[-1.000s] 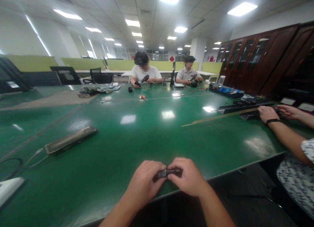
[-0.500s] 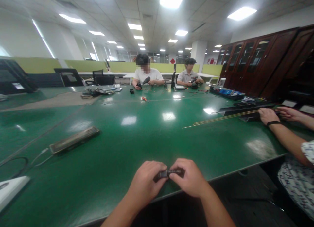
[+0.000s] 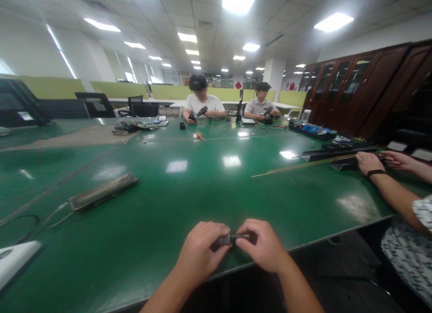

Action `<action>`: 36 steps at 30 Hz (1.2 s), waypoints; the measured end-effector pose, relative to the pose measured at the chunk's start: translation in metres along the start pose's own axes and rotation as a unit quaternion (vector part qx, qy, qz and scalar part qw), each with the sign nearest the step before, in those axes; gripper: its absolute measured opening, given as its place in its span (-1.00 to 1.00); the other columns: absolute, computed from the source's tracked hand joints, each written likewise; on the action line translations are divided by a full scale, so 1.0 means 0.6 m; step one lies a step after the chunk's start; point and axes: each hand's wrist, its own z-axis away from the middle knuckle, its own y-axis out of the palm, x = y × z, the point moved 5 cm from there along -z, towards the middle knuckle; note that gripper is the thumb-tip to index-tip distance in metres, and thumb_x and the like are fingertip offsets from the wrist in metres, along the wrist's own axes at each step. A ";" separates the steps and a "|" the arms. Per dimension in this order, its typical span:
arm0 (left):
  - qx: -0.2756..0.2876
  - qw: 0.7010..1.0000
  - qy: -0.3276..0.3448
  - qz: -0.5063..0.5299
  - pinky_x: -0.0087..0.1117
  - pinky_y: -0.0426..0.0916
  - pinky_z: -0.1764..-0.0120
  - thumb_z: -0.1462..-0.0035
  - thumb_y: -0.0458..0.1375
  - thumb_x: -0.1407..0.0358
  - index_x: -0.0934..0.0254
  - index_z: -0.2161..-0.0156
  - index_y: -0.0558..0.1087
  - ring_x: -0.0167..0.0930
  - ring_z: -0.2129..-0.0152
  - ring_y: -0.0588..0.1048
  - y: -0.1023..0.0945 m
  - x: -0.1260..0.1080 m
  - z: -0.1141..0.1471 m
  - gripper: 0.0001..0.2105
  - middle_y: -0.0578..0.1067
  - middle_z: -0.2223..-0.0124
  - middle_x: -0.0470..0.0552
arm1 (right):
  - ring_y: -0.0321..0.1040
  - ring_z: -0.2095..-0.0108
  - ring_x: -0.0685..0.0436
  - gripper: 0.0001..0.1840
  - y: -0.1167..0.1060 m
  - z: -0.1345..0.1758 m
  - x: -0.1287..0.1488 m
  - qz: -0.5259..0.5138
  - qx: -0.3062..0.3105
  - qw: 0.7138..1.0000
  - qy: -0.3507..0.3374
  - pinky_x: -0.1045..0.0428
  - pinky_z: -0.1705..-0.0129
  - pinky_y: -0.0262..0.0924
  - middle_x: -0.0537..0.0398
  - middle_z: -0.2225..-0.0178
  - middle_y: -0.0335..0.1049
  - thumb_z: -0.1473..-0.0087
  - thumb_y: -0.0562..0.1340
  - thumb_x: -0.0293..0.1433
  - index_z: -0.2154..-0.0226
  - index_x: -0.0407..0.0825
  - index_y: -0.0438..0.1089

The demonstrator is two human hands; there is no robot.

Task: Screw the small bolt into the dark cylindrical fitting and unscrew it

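Observation:
Near the table's front edge, my left hand (image 3: 204, 247) is closed around the thicker, grey-and-dark end of a small rod-like part (image 3: 225, 239). My right hand (image 3: 261, 245) pinches the thinner, ridged dark end of it between thumb and forefinger. The part lies roughly level between both hands, just over the green tabletop. Its outer ends are partly hidden by my fingers, and its exact kind cannot be made out.
A long dusty bar (image 3: 103, 192) with a cable lies at left, near a white box (image 3: 16, 261). At right, a person's hand (image 3: 369, 163) is by thin brass-coloured rods (image 3: 297, 165). Two people sit across the table, beyond an orange screwdriver (image 3: 200, 137).
My right hand has shifted slightly to the right, and the ridged end shows a little more between the hands. My left hand is almost unmoved.

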 end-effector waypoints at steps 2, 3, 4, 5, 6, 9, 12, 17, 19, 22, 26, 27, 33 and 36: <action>-0.001 1.000 -0.002 -0.001 -0.34 0.37 0.19 -0.13 0.26 0.42 0.16 0.14 0.46 -0.39 0.27 0.51 0.000 0.001 0.001 -0.81 0.59 0.18 -0.09 | 0.34 0.42 -0.05 -0.94 0.001 0.001 -0.002 0.000 0.000 1.000 0.003 0.07 0.35 0.10 0.16 0.48 0.42 -0.04 0.33 -0.46 0.45 -0.04 0.49; -0.001 1.000 -0.003 -0.001 -0.34 0.38 0.19 -0.13 0.26 0.42 0.15 0.14 0.46 -0.39 0.27 0.51 0.001 0.001 0.001 -0.80 0.59 0.17 -0.10 | 0.33 0.43 -0.04 -0.94 0.001 0.001 -0.003 0.000 -0.001 1.000 0.003 0.07 0.36 0.10 0.16 0.48 0.42 -0.04 0.33 -0.46 0.45 -0.05 0.48; -0.001 1.000 -0.005 -0.001 -0.34 0.38 0.19 -0.13 0.27 0.42 0.14 0.13 0.46 -0.39 0.26 0.52 0.001 0.001 0.001 -0.79 0.59 0.17 -0.11 | 0.32 0.43 -0.04 -0.94 0.000 0.001 -0.003 0.000 -0.002 1.000 0.003 0.07 0.36 0.09 0.16 0.48 0.41 -0.04 0.32 -0.47 0.46 -0.05 0.48; -0.001 1.000 -0.006 -0.001 -0.34 0.39 0.18 -0.13 0.27 0.42 0.14 0.13 0.46 -0.39 0.26 0.52 0.001 0.002 0.001 -0.79 0.59 0.17 -0.11 | 0.32 0.43 -0.04 -0.94 0.000 0.001 -0.003 0.000 -0.005 1.000 0.003 0.07 0.36 0.09 0.16 0.48 0.40 -0.04 0.32 -0.46 0.45 -0.05 0.48; -0.002 1.000 -0.009 -0.001 -0.34 0.39 0.18 -0.13 0.27 0.41 0.13 0.13 0.46 -0.39 0.26 0.52 0.001 0.002 0.002 -0.79 0.59 0.17 -0.11 | 0.31 0.43 -0.04 -0.95 -0.001 0.002 -0.003 0.000 -0.008 1.000 0.004 0.07 0.36 0.09 0.17 0.48 0.39 -0.04 0.32 -0.46 0.45 -0.05 0.48; -0.007 1.000 -0.023 0.000 -0.34 0.41 0.19 -0.11 0.29 0.39 0.13 0.13 0.47 -0.38 0.27 0.52 -0.002 0.006 0.002 -0.79 0.59 0.18 -0.11 | 0.29 0.44 -0.04 -0.92 -0.004 0.002 -0.003 -0.008 -0.019 1.000 0.011 0.08 0.37 0.08 0.17 0.49 0.37 -0.08 0.30 -0.44 0.44 -0.06 0.46; -0.014 0.999 -0.037 0.002 -0.34 0.43 0.19 -0.08 0.32 0.39 0.12 0.11 0.47 -0.38 0.26 0.53 -0.005 0.011 0.003 -0.74 0.59 0.18 -0.11 | 0.26 0.44 -0.03 -0.86 -0.005 0.001 -0.004 -0.020 -0.026 0.999 0.021 0.08 0.38 0.07 0.18 0.50 0.33 -0.13 0.26 -0.41 0.46 -0.06 0.42; -0.025 0.999 -0.048 0.008 -0.35 0.46 0.17 -0.08 0.33 0.37 0.14 0.11 0.50 -0.37 0.25 0.55 -0.009 0.014 0.004 -0.75 0.59 0.17 -0.05 | 0.22 0.46 -0.02 -0.80 -0.006 0.000 -0.006 -0.034 -0.029 0.999 0.028 0.08 0.39 0.04 0.19 0.52 0.28 -0.15 0.23 -0.40 0.50 -0.07 0.38; -0.026 0.998 -0.048 0.010 -0.35 0.47 0.17 -0.09 0.31 0.37 0.16 0.12 0.52 -0.36 0.25 0.56 -0.009 0.014 0.004 -0.78 0.60 0.18 -0.03 | 0.22 0.46 -0.02 -0.80 -0.005 0.000 -0.006 -0.037 -0.028 0.999 0.028 0.08 0.39 0.04 0.19 0.53 0.28 -0.15 0.23 -0.40 0.50 -0.07 0.37; -0.025 0.998 -0.048 0.010 -0.34 0.48 0.17 -0.10 0.30 0.36 0.16 0.12 0.52 -0.35 0.25 0.56 -0.010 0.012 0.002 -0.79 0.60 0.18 -0.01 | 0.22 0.46 -0.02 -0.80 -0.005 -0.001 -0.006 -0.039 -0.029 0.998 0.026 0.08 0.39 0.04 0.19 0.53 0.28 -0.14 0.23 -0.40 0.51 -0.07 0.38; -0.026 0.999 -0.043 0.012 -0.34 0.49 0.16 -0.11 0.31 0.34 0.15 0.11 0.53 -0.35 0.24 0.56 -0.012 0.007 0.000 -0.79 0.60 0.17 -0.03 | 0.21 0.47 -0.02 -0.80 -0.005 -0.002 -0.008 -0.052 -0.031 0.998 0.028 0.08 0.39 0.04 0.19 0.54 0.28 -0.13 0.24 -0.39 0.51 -0.06 0.38; -0.027 0.999 -0.042 0.013 -0.35 0.49 0.16 -0.11 0.30 0.34 0.14 0.11 0.53 -0.36 0.23 0.56 -0.014 0.007 0.001 -0.79 0.60 0.17 -0.03 | 0.20 0.47 -0.02 -0.79 -0.005 -0.002 -0.010 -0.063 -0.032 0.997 0.030 0.08 0.40 0.04 0.19 0.54 0.27 -0.13 0.25 -0.38 0.51 -0.07 0.38; -0.052 0.993 -0.102 -0.036 -0.41 0.49 0.13 -0.11 0.30 0.12 0.08 0.11 0.55 -0.39 0.21 0.57 -0.064 0.050 0.024 -0.76 0.59 0.14 -0.06 | 0.23 0.47 -0.04 -0.67 -0.008 -0.001 -0.033 -0.237 -0.037 0.969 0.053 0.07 0.38 0.12 0.14 0.56 0.28 -0.17 0.19 -0.27 0.55 -0.07 0.33; -0.078 0.968 -0.215 -0.101 -0.38 0.49 0.21 0.03 0.32 -0.10 0.10 0.18 0.58 -0.33 0.27 0.58 -0.132 0.101 0.037 -0.61 0.59 0.17 -0.06 | 0.22 0.48 -0.03 -0.66 -0.007 -0.001 -0.040 -0.232 -0.037 0.970 0.066 0.07 0.38 0.12 0.15 0.56 0.27 -0.17 0.21 -0.25 0.56 -0.07 0.33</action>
